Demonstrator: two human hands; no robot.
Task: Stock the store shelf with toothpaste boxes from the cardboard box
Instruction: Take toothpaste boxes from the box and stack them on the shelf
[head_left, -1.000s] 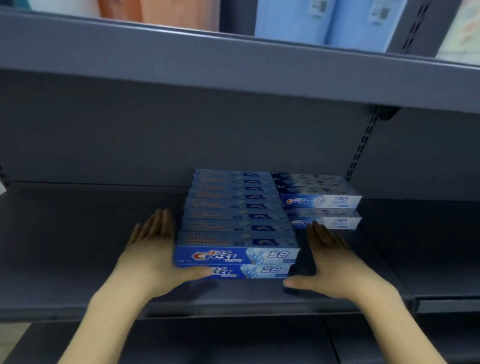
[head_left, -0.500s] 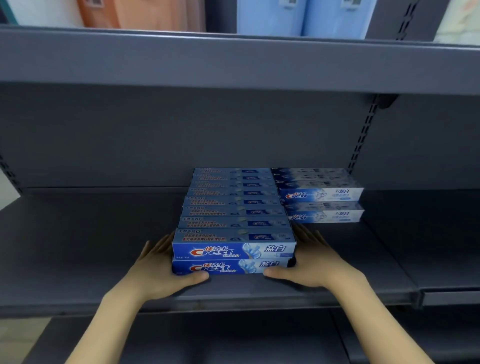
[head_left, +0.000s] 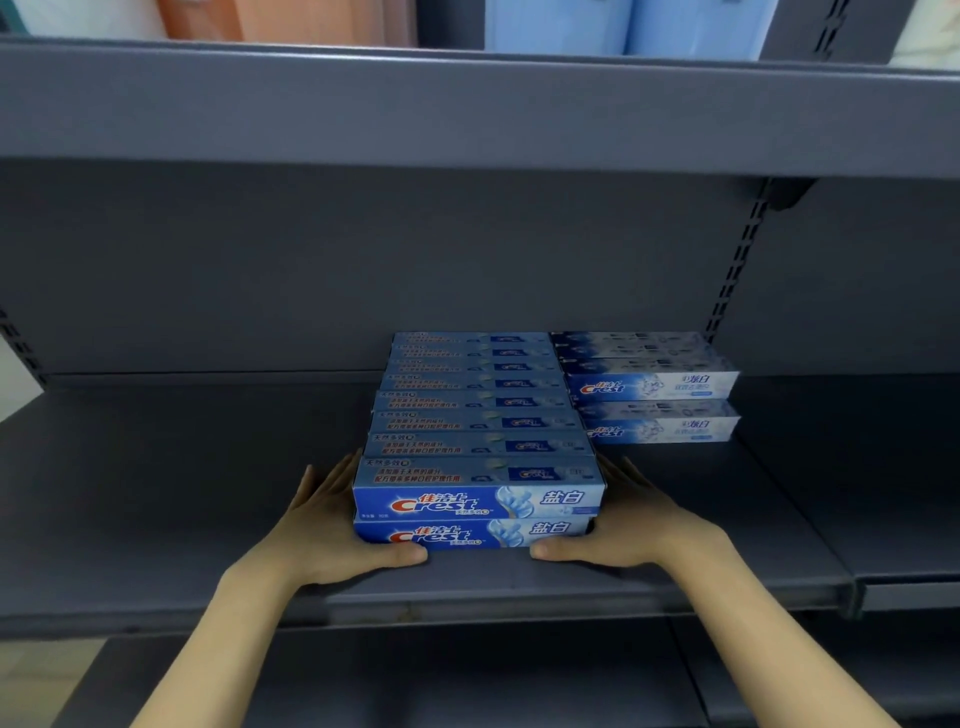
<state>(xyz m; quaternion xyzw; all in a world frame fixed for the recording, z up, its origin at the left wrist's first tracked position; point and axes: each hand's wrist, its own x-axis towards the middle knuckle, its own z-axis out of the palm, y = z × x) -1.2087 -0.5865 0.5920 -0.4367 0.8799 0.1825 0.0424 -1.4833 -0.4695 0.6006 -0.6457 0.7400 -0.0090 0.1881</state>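
Observation:
A two-high block of blue Crest toothpaste boxes (head_left: 478, 499) lies on the grey middle shelf (head_left: 182, 493), running in several rows back to the wall. My left hand (head_left: 332, 525) presses flat against the block's left end, thumb under the front lower box. My right hand (head_left: 628, 525) presses against the right end, thumb on the front lower box as well. To the right, touching the block, sits a shorter stack of paler blue-and-white Crest boxes (head_left: 649, 389). No cardboard box is in view.
An upper shelf (head_left: 467, 109) overhangs, carrying orange and light-blue packages (head_left: 561, 23). A slotted upright (head_left: 732, 260) stands behind the pale stack. The shelf's front lip (head_left: 519, 603) runs below my wrists, with a lower shelf beneath.
Both hands have closed in from apart onto the two ends of the front boxes. The front boxes now sit squarer with the rows behind them.

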